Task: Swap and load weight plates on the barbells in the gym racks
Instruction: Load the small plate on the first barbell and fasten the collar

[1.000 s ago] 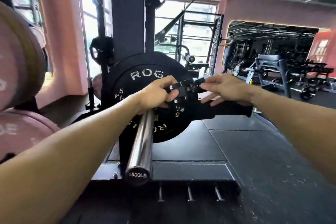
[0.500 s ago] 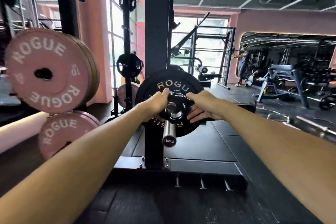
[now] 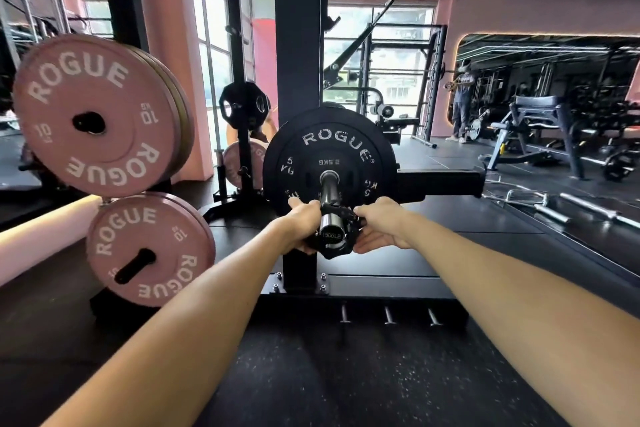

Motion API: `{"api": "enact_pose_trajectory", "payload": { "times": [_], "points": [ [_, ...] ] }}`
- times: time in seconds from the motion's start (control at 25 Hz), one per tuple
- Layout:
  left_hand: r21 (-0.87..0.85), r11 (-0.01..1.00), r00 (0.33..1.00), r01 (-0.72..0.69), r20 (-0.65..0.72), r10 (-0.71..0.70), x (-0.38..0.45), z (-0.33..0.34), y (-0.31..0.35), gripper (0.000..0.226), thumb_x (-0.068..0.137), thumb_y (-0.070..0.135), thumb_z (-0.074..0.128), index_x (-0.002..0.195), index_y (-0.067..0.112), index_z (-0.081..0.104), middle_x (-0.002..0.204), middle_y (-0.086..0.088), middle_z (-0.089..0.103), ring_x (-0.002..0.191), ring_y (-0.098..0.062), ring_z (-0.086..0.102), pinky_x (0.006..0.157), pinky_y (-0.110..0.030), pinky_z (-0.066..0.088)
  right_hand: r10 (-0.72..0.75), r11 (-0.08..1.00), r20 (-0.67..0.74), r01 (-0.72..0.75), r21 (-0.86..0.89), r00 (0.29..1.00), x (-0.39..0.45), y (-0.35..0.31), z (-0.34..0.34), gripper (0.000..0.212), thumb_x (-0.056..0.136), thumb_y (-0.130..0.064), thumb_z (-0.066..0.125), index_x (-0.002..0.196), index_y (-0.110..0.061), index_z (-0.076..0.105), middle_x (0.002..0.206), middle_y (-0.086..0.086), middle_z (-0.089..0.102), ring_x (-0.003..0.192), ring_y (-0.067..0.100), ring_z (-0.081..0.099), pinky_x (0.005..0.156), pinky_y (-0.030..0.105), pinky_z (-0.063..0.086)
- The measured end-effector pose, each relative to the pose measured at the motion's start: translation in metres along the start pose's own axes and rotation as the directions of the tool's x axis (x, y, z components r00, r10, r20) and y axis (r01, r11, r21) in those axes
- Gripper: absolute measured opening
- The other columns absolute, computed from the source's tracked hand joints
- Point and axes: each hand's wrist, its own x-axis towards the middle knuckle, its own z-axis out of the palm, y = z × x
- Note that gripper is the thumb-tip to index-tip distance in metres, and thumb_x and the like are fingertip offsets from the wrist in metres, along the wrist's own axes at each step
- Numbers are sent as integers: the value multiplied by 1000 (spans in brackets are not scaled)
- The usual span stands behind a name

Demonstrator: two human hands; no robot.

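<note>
A steel barbell sleeve (image 3: pixel 328 188) points toward me from the black rack upright (image 3: pixel 298 45). On it sit a black 5 kg Rogue plate (image 3: pixel 332 142) and a small 2.5 kg plate (image 3: pixel 329 163) in front of it. A black clamp collar (image 3: pixel 334 218) is around the sleeve's outer end, by the "1500LB" end cap (image 3: pixel 331 235). My left hand (image 3: pixel 302 222) grips the collar's left side. My right hand (image 3: pixel 380 224) holds its right side, fingers partly extended beneath it.
Two pink 10 kg Rogue plates (image 3: pixel 97 114) (image 3: pixel 149 249) hang on storage pegs at the left. The rack base with short pegs (image 3: pixel 388 314) lies on the rubber floor ahead. Loose bars (image 3: pixel 554 208) lie at the right. A person (image 3: pixel 462 104) stands far back.
The collar has slid with both hands from against the plates out to the end of the sleeve. The camera has pulled back, bringing the pink plates into view.
</note>
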Motion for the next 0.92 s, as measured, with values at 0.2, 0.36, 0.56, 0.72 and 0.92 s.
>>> {"api": "enact_pose_trajectory", "payload": {
  "times": [0.2, 0.36, 0.56, 0.72, 0.92],
  "points": [
    [47, 999, 999, -2, -46, 4, 17, 9, -23, 23, 102, 34, 27, 106, 11, 29, 88, -10, 57, 65, -23, 60, 45, -27, 45, 30, 1000, -59, -30, -2, 998, 18, 19, 10, 33, 103, -15, 40, 81, 4, 55, 73, 26, 66, 66, 37, 68, 71, 43, 61],
    [54, 993, 987, -101, -119, 107, 34, 13, -38, 34, 102, 45, 31, 112, 12, 32, 113, -18, 57, 88, -32, 63, 52, -33, 48, 53, 994, -158, -36, 104, 986, 47, 40, 17, 25, 103, -16, 44, 89, 2, 55, 82, 25, 70, 74, 39, 72, 83, 46, 59],
    [-59, 990, 979, -125, -169, 114, 61, 20, -53, 43, 96, 60, 39, 106, 18, 33, 114, -14, 59, 84, -24, 64, 61, -33, 52, 41, 966, -214, 16, 258, 976, 79, 56, 21, 22, 101, -23, 50, 98, -3, 57, 106, 19, 68, 80, 33, 73, 81, 42, 60],
    [-176, 982, 994, -72, -99, 55, 81, 17, -57, 58, 92, 66, 43, 116, 14, 31, 101, -5, 64, 85, -15, 66, 72, -32, 52, -1, 930, -198, 73, 360, 980, 98, 62, 20, 20, 95, -30, 62, 94, -10, 62, 104, 9, 71, 84, 25, 73, 73, 34, 61],
    [-234, 967, 991, -103, -106, 80, 111, 18, -62, 60, 93, 63, 48, 119, 12, 31, 107, -7, 62, 102, -22, 64, 99, -45, 50, 9, 948, -249, 71, 310, 969, 122, 62, 20, 25, 93, -41, 64, 85, -19, 56, 100, 8, 68, 83, 29, 72, 73, 37, 61]
  ]
}}
